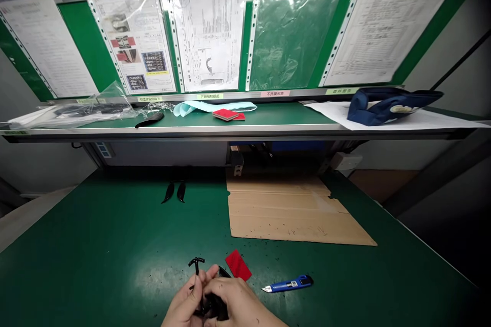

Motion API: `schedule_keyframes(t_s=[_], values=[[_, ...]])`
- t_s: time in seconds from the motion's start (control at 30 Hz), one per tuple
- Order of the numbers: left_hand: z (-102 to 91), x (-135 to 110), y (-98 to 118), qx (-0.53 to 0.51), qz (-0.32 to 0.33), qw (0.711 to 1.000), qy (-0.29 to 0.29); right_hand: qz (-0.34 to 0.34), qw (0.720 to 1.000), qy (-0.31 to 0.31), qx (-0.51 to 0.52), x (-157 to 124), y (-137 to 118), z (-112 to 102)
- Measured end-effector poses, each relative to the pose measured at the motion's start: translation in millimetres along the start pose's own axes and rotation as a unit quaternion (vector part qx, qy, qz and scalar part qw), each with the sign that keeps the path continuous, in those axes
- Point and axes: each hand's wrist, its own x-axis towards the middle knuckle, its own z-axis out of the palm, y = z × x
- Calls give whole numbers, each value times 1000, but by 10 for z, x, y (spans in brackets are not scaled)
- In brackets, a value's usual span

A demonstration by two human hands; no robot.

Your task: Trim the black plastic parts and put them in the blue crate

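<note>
Both my hands meet at the bottom middle of the view, over the green bench top (95, 245). My left hand (186, 304) pinches a small black plastic part (196, 264) whose T-shaped end sticks up past the fingers. My right hand (240, 305) is closed over the lower, wider piece of the same black part. A red rectangular pad (238, 265) lies flat just beyond my right hand. A blue utility knife (288, 284) rests on the mat to the right of it, blade end pointing left.
A flat cardboard sheet (291, 212) lies mid-bench. Two black curved parts (174, 192) lie at the back left. The shelf (245, 125) above carries plastic bags (72, 110), a black part (150, 119), teal strips (213, 107), red pads (228, 115), a navy cap (387, 103). Documents hang behind.
</note>
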Motion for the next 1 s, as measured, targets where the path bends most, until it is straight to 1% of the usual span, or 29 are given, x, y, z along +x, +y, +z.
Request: schedule_keyframes(t_s=[0.07, 0.1, 0.13, 0.17, 0.2, 0.23, 0.27, 0.3, 0.33, 0.37, 0.4, 0.43, 0.47, 0.5, 0.53, 0.6, 0.63, 0.67, 0.7, 0.73, 0.77, 0.8, 0.9, 0.97, 1.0], values=[[21, 16, 13, -13, -14, 996, 82, 64, 996, 43, -40, 16, 18, 44], [15, 26, 73, -20, -16, 992, 125, 97, 991, 72, -59, 18, 43, 50], [-12, 37, 181, -26, -6, 987, 159, 126, 984, 99, -72, 11, 79, 40], [-63, 47, 342, -31, 16, 982, 187, 151, 978, 121, -77, -6, 124, 13], [-141, 56, 552, -34, 46, 978, 199, 176, 972, 136, -73, -34, 177, -27], [-243, 62, 799, -29, 120, 970, 210, 199, 968, 142, -61, -70, 234, -72], [-360, 65, 1064, -30, 171, 953, 250, 217, 965, 142, -42, -112, 289, -116], [-482, 64, 1322, -31, 197, 934, 295, 230, 963, 138, -17, -154, 338, -150], [-593, 60, 1545, -32, 208, 913, 349, 238, 962, 133, 10, -191, 375, -169], [-681, 55, 1709, -29, 205, 893, 399, 239, 962, 128, 37, -219, 397, -169], [-732, 51, 1795, -21, 202, 886, 417, 231, 963, 122, 60, -233, 400, -152], [-741, 49, 1792, -6, 199, 887, 416, 217, 966, 116, 85, -231, 384, -119], [-705, 52, 1700, 14, 194, 897, 397, 197, 968, 107, 114, -213, 350, -78], [-630, 60, 1530, 41, 187, 913, 361, 173, 969, 100, 145, -183, 299, -33], [-527, 75, 1302, 70, 170, 934, 307, 147, 969, 102, 172, -143, 236, 9], [-287, 120, 772, 124, 102, 967, 198, 100, 966, 124, 203, -59, 93, 65], [-176, 146, 525, 174, 62, 980, 78, 84, 965, 140, 205, -25, 25, 74], [-81, 172, 318, 198, 60, 978, -39, 76, 964, 154, 203, -1, -35, 71], [-7, 192, 164, 206, 49, 973, -88, 72, 963, 164, 202, 11, -81, 59], [45, 204, 64, 211, 43, 969, -121, 71, 962, 165, 207, 13, -114, 41], [77, 208, 14, 212, 38, 967, -134, 71, 959, 162, 220, 5, -133, 20], [91, 203, 1, 214, 24, 968, -131, 68, 957, 154, 238, -9, -139, -2], [72, 161, 50, 215, -33, 968, -121, 34, 946, 97, 306, -72, -103, -71], [46, 136, 63, 218, -41, 967, -123, 10, 951, 60, 302, -138, -30, -135], [35, 129, 59, 226, -35, 965, -132, 17, 962, 45, 269, -187, 32, -176]])
